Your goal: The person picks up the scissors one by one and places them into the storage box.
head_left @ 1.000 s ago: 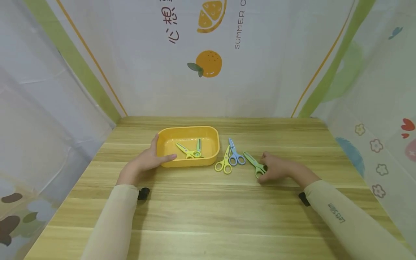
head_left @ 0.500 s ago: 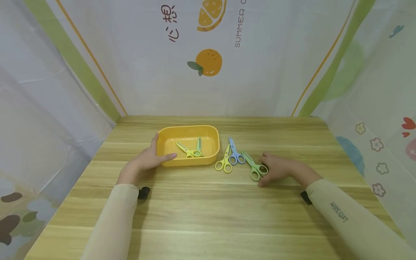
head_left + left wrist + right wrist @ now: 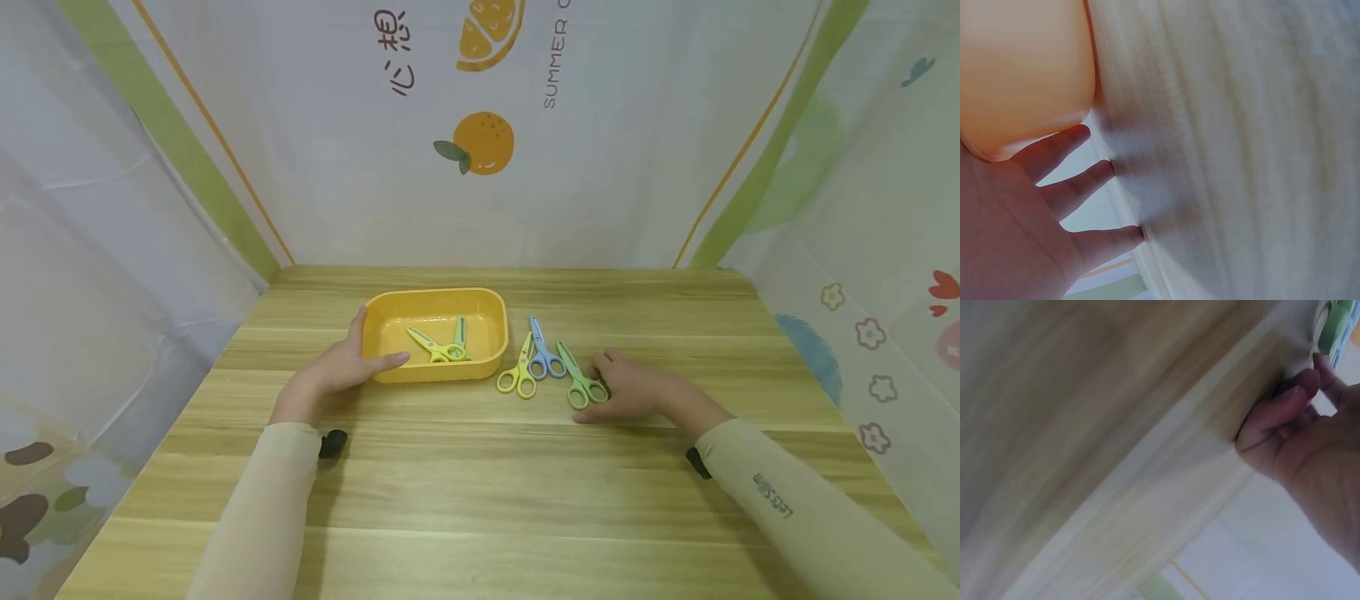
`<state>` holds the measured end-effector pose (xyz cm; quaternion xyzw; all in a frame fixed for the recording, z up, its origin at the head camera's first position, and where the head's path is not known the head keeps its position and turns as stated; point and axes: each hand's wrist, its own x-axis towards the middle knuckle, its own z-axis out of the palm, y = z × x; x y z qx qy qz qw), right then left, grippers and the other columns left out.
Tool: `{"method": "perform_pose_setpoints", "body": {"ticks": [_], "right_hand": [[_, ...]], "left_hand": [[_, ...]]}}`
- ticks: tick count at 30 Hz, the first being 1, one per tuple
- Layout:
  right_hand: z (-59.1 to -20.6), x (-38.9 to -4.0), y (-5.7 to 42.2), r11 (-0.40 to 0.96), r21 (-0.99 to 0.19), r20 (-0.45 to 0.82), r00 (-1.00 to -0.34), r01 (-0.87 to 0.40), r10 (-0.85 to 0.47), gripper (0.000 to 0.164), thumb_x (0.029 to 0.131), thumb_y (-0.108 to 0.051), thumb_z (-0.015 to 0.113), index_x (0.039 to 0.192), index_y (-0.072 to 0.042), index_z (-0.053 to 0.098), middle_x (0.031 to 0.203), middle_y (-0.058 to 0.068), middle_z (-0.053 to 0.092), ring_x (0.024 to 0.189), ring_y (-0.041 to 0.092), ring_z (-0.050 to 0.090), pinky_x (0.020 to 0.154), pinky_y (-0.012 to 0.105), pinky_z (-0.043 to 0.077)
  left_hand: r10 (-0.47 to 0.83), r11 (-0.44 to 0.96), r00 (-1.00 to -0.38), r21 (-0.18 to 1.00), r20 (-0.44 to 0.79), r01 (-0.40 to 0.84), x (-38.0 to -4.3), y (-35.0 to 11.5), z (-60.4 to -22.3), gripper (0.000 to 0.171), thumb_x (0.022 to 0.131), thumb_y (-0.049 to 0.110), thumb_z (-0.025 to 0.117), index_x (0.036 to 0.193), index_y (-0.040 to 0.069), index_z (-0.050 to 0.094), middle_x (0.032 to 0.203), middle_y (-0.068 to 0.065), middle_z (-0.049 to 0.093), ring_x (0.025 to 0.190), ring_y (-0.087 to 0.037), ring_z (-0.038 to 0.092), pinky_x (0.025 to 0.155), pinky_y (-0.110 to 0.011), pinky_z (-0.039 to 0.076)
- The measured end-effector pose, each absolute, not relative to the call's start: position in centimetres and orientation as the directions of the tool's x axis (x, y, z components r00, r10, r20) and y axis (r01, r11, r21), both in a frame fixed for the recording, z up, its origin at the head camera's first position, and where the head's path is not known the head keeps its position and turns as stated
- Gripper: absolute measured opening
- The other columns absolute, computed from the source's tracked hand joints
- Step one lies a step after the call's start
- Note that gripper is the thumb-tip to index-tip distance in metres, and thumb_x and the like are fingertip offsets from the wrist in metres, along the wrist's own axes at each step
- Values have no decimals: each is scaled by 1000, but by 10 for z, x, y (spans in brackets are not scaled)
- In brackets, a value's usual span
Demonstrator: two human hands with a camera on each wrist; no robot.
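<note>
My left hand [image 3: 335, 367] holds the left end of a yellow plastic basket [image 3: 420, 377], thumb over the front rim and fingers outside. In the left wrist view those fingers [image 3: 1094, 247] are spread, some touching the table. Yellow scissors [image 3: 431, 343] and green scissors [image 3: 460, 332] lie inside. Right of the basket, another yellow pair of scissors [image 3: 520, 373] lies against blue scissors [image 3: 542, 354]. Farther right my right hand [image 3: 630, 389] is at the handles of green scissors [image 3: 577, 379] lying flat, thumb and forefinger apart around them. The right wrist view shows other fingers curled under, touching the table.
The wooden table [image 3: 480, 492] carries everything. Printed white curtains [image 3: 600, 192] enclose its back and both sides. A small black object [image 3: 333, 444] shows at the left wrist, another [image 3: 698, 462] at the right.
The right hand has come off the top of the green scissors' handles, and the scissors have slid slightly left and turned, the hand following. The left hand and basket have stayed put.
</note>
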<state>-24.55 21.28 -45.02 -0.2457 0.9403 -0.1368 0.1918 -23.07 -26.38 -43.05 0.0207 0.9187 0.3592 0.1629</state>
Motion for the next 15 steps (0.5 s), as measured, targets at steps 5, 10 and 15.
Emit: {"method": "perform_pose_setpoints", "body": {"ticks": [5, 10, 15], "right_hand": [[-449, -242, 204, 873, -290, -311, -825, -391, -472, 90, 88, -80, 68, 134, -5, 52, 122, 16, 49, 95, 23, 58, 82, 42, 54], [-448, -244, 203, 871, -327, -322, -824, -366, -467, 78, 93, -70, 69, 130, -3, 53, 120, 16, 46, 90, 23, 55, 75, 37, 48], [-449, -251, 214, 825, -433, -285, -813, -363, -507, 51, 95, -55, 73, 101, -7, 56, 106, 13, 50, 81, 20, 52, 67, 31, 42]], "left_hand": [[157, 742, -947, 666, -282, -76, -231, -265, -430, 136, 89, 82, 64, 165, 23, -32, 177, -28, -5, 164, -53, 8, 131, -69, 14], [156, 738, -949, 671, -275, -73, -232, -265, -430, 136, 89, 81, 64, 165, 22, -32, 177, -29, -4, 164, -53, 7, 131, -69, 13], [152, 730, -945, 677, -289, -90, -231, -265, -432, 137, 88, 81, 65, 165, 23, -32, 177, -30, -4, 164, -53, 7, 131, -69, 13]]}}
